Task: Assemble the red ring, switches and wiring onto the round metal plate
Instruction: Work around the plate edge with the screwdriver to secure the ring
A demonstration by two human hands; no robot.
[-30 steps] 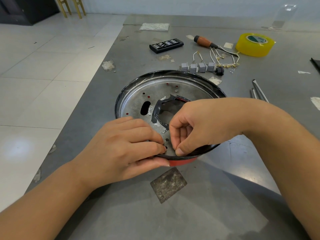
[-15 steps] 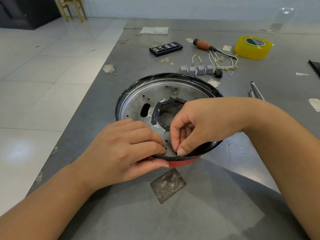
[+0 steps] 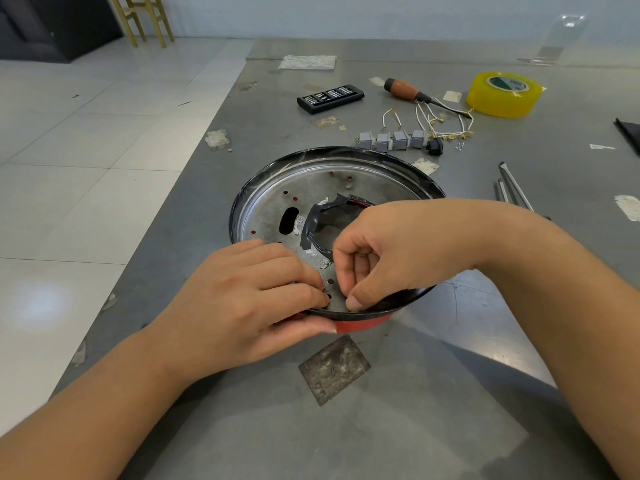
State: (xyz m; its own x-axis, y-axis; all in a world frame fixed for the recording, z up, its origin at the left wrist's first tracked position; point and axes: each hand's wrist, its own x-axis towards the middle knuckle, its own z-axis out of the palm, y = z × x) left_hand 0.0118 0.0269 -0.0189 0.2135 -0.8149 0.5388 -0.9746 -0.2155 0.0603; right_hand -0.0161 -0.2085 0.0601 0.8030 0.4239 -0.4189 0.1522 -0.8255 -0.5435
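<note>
My left hand [image 3: 242, 299] grips the near rim of the round metal plate [image 3: 311, 188], thumb under the red ring [image 3: 360, 325]. My right hand [image 3: 391, 251] pinches something unseen over the plate's near holes. It could slip and drop (switches [image 3: 391, 140] and wiring [image 3: 446, 128] wait beyond the plate).

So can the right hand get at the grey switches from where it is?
Probably yes: the switches lie in the open beyond the plate, nothing over them. But the right hand is busy at the near rim.
</note>
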